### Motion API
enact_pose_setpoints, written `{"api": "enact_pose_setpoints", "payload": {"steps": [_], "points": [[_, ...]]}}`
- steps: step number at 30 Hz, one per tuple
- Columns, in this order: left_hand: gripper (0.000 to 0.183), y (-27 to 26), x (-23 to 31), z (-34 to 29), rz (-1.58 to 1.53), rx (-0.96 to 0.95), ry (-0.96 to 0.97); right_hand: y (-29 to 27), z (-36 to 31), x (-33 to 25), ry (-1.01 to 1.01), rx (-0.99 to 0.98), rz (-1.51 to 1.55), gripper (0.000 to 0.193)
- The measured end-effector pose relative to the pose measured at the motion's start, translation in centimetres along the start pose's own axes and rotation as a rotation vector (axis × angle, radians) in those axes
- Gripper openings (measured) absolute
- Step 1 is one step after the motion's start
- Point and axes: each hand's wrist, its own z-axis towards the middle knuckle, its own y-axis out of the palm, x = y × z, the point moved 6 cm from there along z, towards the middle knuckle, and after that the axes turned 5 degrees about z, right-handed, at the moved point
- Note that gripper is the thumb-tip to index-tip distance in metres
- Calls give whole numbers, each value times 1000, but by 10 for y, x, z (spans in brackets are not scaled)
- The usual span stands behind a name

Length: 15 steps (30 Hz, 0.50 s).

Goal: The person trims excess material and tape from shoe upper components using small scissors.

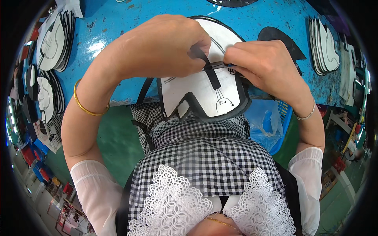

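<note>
I count two hands, one left [179,45] and one right [264,59]. I wear two sleeves [94,190], one bangle [87,113], one bracelet [307,117] and one necklace [223,222]. I count one table [134,13], one large white panel [179,93], at least three stacks of cut pieces [53,45], one basket [290,114] and one plastic bag [258,129].

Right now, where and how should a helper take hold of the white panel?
Probably at the rounded lower lobe of the white panel, from the wearer's side, pinching top and underside: it juts past the near edge of the blue table, while the left hand and right hand lie over the upper part.
</note>
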Motion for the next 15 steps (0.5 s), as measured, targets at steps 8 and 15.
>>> {"api": "enact_pose_setpoints", "payload": {"steps": [8, 15], "points": [[8, 0, -4, -11, -47, 83, 128, -6, 3, 13, 198, -71, 43, 36], [12, 1, -10, -5, -231, -158, -61, -4, 4, 12, 199, -72, 94, 32]]}}
